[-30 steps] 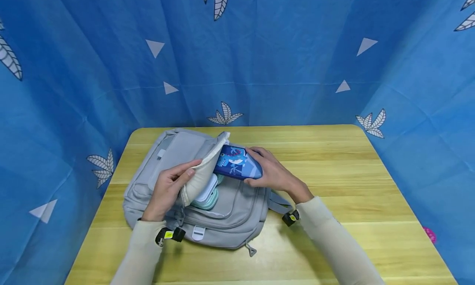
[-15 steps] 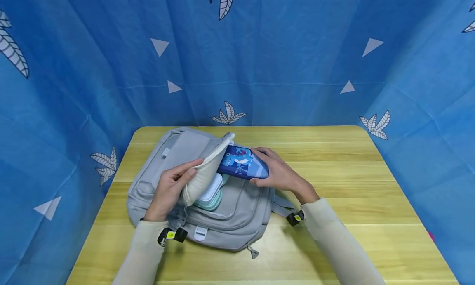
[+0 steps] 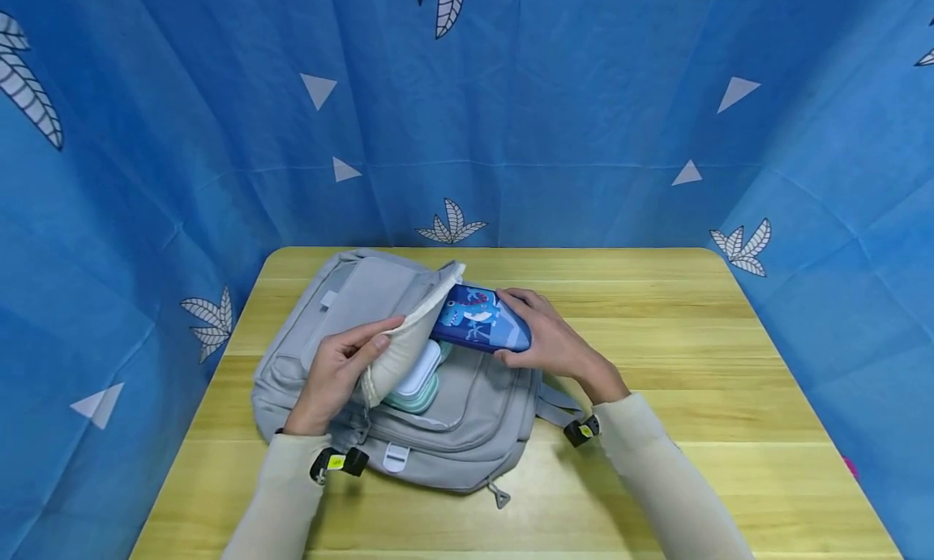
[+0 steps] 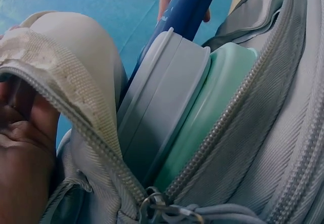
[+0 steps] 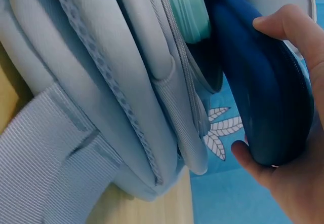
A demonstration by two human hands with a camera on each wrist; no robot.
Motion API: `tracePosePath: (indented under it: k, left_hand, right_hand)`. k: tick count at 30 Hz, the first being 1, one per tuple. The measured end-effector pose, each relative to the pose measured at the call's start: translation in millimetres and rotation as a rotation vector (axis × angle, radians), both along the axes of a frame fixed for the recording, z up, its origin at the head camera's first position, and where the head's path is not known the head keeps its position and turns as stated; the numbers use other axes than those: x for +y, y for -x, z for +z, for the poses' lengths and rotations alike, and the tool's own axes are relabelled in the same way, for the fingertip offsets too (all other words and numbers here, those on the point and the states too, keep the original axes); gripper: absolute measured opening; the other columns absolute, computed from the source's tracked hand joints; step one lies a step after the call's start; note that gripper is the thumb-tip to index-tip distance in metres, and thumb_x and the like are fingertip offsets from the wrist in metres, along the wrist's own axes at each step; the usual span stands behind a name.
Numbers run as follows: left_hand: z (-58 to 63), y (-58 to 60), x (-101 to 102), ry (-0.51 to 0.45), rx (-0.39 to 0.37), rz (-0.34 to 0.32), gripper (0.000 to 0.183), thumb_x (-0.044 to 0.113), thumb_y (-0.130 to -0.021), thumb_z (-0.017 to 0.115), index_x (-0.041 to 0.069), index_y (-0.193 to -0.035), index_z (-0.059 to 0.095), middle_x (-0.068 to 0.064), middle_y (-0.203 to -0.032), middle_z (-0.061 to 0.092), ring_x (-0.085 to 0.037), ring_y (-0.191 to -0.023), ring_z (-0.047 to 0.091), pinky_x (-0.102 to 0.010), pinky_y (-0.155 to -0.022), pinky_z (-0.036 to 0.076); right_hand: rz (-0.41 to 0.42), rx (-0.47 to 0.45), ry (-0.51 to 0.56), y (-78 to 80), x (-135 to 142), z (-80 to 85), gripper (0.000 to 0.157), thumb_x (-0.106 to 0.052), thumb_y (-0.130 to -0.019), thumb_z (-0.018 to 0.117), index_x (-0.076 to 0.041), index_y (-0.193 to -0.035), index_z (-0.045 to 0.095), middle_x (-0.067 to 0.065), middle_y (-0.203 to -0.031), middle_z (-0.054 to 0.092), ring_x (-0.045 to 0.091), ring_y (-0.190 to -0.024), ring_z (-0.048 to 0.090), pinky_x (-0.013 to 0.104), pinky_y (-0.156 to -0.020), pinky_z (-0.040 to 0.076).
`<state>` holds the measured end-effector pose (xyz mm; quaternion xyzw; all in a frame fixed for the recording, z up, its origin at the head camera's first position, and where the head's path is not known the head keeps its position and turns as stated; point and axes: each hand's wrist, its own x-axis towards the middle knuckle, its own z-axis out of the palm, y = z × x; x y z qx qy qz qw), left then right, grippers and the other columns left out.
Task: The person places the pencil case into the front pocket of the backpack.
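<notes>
A grey backpack (image 3: 467, 390) lies on the table, its front pocket unzipped. My left hand (image 3: 338, 372) pinches the pocket's cream-lined flap (image 3: 409, 341) by the edge and holds it up. With thumb and fingers, my right hand (image 3: 543, 337) grips the outer end of a blue pencil case (image 3: 477, 317) printed with a dinosaur. The case's other end is inside the pocket mouth, hidden behind the flap. Beside it in the pocket sit a pale box (image 4: 162, 92) and a mint-green box (image 4: 217, 87). In the right wrist view, the thumb lies along the case's dark side (image 5: 263, 82).
The wooden table (image 3: 693, 341) extends right of the backpack. A strap (image 3: 558, 404) sticks out at the bag's right, and a zip pull (image 3: 499, 495) hangs at its front. Blue curtain (image 3: 554, 122) surrounds the table at the back and sides.
The head view has shifted slightly, so everything appears a little further right. Both hands, the pencil case and the flap keep about the same places relative to the backpack.
</notes>
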<state>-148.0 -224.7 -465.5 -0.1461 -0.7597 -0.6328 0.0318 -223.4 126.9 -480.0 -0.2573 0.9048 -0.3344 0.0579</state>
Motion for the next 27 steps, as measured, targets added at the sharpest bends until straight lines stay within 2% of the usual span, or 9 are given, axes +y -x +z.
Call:
tracePosePath:
  k: [7, 13, 16, 27]
  left_hand:
    - [3.7, 5.5, 6, 0.027, 0.008, -0.049, 0.034, 0.016, -0.112, 0.063, 0.007, -0.143, 0.073, 0.003, -0.142, 0.074, -0.004, -0.135, 0.065, -0.019, -0.111, 0.049]
    - [4.1, 8.9, 8, 0.031, -0.012, -0.099, 0.034, 0.016, -0.112, 0.063, 0.002, -0.143, 0.072, 0.014, -0.139, 0.074, -0.004, -0.135, 0.065, -0.019, -0.110, 0.050]
    - [2.8, 10.6, 7, 0.017, -0.017, -0.116, 0.034, 0.015, -0.112, 0.062, 0.002, -0.143, 0.072, 0.015, -0.139, 0.074, -0.005, -0.136, 0.065, -0.020, -0.110, 0.050]
    - [0.3, 12.3, 3, 0.011, -0.041, -0.128, 0.034, 0.016, -0.113, 0.062, 0.004, -0.143, 0.072, 0.011, -0.139, 0.075, -0.007, -0.132, 0.067, -0.021, -0.106, 0.052]
  right_hand:
    - [0.016, 0.010, 0.010, -1.6, -9, -2.0, 0.105, -0.048, -0.088, 0.083, -0.013, -0.173, 0.032, 0.015, -0.173, 0.035, 0.043, -0.154, 0.038, 0.064, -0.113, 0.044]
    - [0.043, 0.005, -0.004, 0.2, -12, -1.1, 0.105, -0.048, -0.090, 0.082, -0.015, -0.174, 0.029, 0.014, -0.176, 0.031, 0.041, -0.154, 0.037, 0.061, -0.112, 0.045]
    - [0.054, 0.014, -0.018, 3.6, -15, -1.0, 0.104, -0.048, -0.090, 0.081, -0.014, -0.174, 0.030, 0.014, -0.176, 0.030, 0.040, -0.154, 0.037, 0.061, -0.112, 0.045]
    - [0.093, 0.003, -0.020, 13.1, -33, 1.2, 0.106, -0.050, -0.089, 0.078, -0.011, -0.174, 0.029, 0.015, -0.176, 0.031, 0.041, -0.153, 0.038, 0.061, -0.113, 0.045]
